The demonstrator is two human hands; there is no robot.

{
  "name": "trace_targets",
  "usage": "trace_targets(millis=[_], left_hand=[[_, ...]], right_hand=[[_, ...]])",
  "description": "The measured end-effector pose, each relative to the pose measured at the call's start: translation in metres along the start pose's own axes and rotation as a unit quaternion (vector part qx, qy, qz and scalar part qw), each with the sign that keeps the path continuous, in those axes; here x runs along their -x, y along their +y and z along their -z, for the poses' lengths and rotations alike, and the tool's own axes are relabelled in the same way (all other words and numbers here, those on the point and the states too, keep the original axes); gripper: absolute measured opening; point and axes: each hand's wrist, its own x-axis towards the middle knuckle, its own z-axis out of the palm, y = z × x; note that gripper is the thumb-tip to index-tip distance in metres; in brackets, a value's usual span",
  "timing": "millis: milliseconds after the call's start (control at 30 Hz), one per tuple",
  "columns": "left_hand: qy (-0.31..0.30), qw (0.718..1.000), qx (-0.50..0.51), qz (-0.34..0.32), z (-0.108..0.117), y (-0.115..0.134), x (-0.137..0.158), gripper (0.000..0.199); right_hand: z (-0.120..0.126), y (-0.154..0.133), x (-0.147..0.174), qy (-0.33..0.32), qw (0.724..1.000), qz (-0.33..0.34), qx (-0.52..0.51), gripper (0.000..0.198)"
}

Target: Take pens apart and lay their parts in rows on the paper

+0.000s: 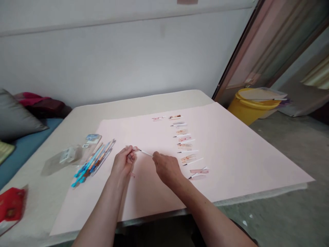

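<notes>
My left hand [124, 159] is closed in a pinch on a small pale pink piece, mostly hidden by the fingers; it looks like a pen part. Opposite it, my right hand [167, 166] grips the rear of a thin white pen refill [146, 153]. The refill's dark tip points left and lies close to my left fingers; whether it touches the pink piece I cannot tell. A tiny pink part [132, 175] rests on the paper by my left wrist. To the right runs a column of disassembled pens [185, 139], white refills beside translucent pink, orange and grey barrel parts.
A bundle of blue, brown and grey pens [95, 161] lies at the left. Near it are a clear plastic bag [58, 163] and an eraser-like block [94, 138]. Pink paper [239, 154] covers much of the table. A red packet [12, 204] sits front left; a yellow bin [244, 106] stands beyond.
</notes>
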Motion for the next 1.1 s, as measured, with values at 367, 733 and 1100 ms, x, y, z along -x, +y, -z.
trace_targets(millis=[367,733,1100], left_hand=[[-0.028,0.999,-0.029,-0.006,-0.014,-0.005,0.01,0.007],[-0.007,0.997,-0.045,-0.06,-0.033,-0.003,0.026,0.021],[-0.041,0.99,-0.12,-0.067,-0.043,-0.018,0.037,0.028]], right_hand=[[-0.002,0.0,-0.001,0.008,1.0,-0.002,-0.008,0.019],[-0.004,-0.004,-0.001,0.018,1.0,-0.02,-0.016,0.019],[-0.015,-0.005,-0.004,0.053,0.996,-0.041,-0.062,0.018]])
